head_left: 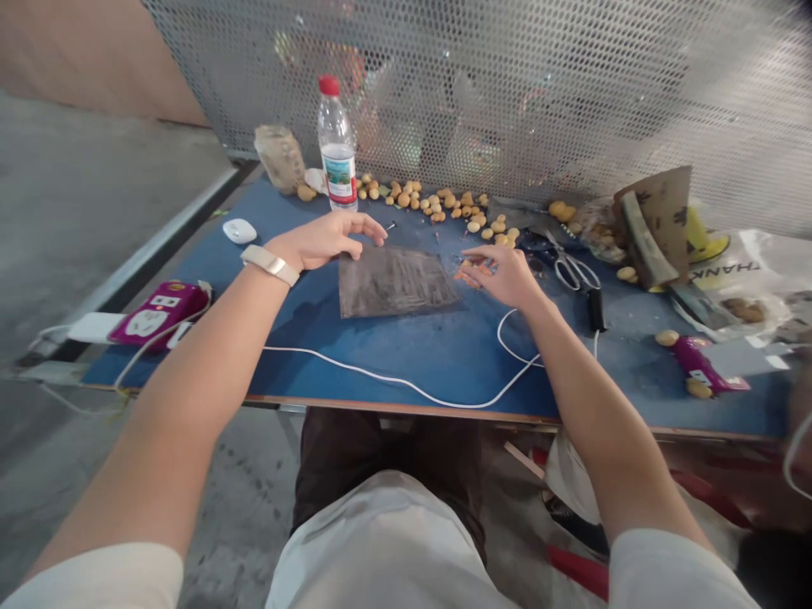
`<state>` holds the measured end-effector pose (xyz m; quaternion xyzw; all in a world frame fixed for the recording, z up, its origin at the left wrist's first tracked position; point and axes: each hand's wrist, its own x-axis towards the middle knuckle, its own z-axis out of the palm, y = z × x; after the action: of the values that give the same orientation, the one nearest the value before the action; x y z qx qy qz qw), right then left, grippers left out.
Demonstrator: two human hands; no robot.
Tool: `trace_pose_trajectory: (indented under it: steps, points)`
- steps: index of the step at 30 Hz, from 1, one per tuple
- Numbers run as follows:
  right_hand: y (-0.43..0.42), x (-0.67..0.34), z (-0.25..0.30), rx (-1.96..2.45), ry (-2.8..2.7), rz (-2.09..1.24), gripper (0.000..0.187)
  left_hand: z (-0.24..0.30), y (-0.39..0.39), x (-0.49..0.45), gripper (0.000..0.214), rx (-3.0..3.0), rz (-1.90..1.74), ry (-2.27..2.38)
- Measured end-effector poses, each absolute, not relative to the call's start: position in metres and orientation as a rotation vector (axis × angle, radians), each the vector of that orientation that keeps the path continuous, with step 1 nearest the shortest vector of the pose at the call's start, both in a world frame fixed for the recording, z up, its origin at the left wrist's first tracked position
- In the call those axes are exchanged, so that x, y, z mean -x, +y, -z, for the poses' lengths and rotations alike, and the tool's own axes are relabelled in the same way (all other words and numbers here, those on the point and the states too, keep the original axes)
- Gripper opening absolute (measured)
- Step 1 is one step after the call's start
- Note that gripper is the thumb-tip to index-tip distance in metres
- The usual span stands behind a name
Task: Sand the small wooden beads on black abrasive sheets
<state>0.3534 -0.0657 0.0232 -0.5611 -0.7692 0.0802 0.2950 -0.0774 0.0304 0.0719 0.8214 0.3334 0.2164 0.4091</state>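
A dark grey, scuffed flat sheet (397, 283) lies on the blue tabletop (381, 355) between my hands. My left hand (333, 238), with a pale band on its wrist, is at the sheet's upper left corner. Its fingers are apart, and nothing shows in them. By the fingertips is a small dark screw-like piece (392, 226). To the right of the sheet, my right hand (501, 275) has its fingers bent together; what they hold, if anything, is too small to make out. Small yellowish round lumps (501, 228) lie just beyond that hand.
A red-capped water bottle (339, 161) stands before the perforated metal screen (495, 101). Scissors (567, 266) lie to the right, near plastic bags (754, 279) and cardboard (660, 220). A white cable (381, 375) crosses the front; a purple power strip (161, 313) sits left.
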Motion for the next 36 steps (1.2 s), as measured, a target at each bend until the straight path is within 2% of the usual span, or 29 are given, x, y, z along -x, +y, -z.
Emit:
trace_pose_trajectory:
  steps: [10,16,18,22,24,28,36]
  points:
    - [-0.072,-0.343,-0.024,1.301,-2.319,-0.328,0.027,-0.061,0.029,0.060,0.046,-2.284,-0.295,0.871]
    - [-0.071,-0.334,-0.023,1.319,-2.376,-0.331,0.023,-0.047,0.007,0.031,0.034,-2.598,-0.484,0.790]
    - [-0.072,-0.331,-0.023,1.337,-2.374,-0.304,0.023,-0.041,-0.011,0.017,0.043,-2.564,-0.451,0.711]
    - [-0.074,-0.328,-0.025,1.351,-2.386,-0.294,0.024,-0.031,-0.041,-0.006,0.099,-2.479,-0.358,0.722]
    - [-0.076,-0.328,-0.029,1.342,-2.413,-0.303,0.023,-0.026,-0.048,-0.011,0.114,-2.492,-0.307,0.735]
    - [-0.085,-0.325,-0.043,1.246,-2.490,-0.387,0.015,-0.020,-0.047,-0.010,0.122,-2.520,-0.232,0.735]
    - [-0.107,-0.305,-0.061,1.032,-2.540,-0.871,0.013,-0.023,-0.046,-0.011,0.119,-2.538,-0.196,0.695]
